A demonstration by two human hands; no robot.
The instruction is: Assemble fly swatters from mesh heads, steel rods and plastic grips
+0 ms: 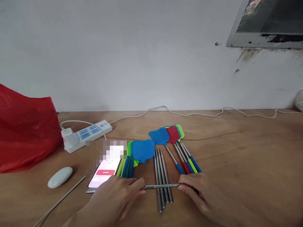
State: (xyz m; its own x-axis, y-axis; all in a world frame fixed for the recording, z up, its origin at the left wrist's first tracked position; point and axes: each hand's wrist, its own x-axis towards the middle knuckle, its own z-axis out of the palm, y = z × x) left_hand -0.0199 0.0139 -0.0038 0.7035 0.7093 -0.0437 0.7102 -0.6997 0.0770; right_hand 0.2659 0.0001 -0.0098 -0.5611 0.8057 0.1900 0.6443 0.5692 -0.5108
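A thin metal telescopic rod (161, 186) runs level between my two hands. My left hand (115, 192) is closed round its thicker left part, while my right hand (199, 190) pinches the narrower right end. Beneath it, several similar metal rods (163, 176) lie side by side on the table. Blue and green mesh fly swatter heads (142, 150) are stacked beyond my left hand, with green and blue handles (125, 167) just below them. Past my right hand lie several fly swatters (173, 135) with blue, red and green heads, metal shafts and coloured grips.
A lit phone (106, 170) lies by my left hand, with a white mouse-shaped object (60, 177) and a long thin rod (62, 199) farther left. Behind are a white power strip (92, 132), a red bag (26, 129) and a white cable (194, 114) along the wall.
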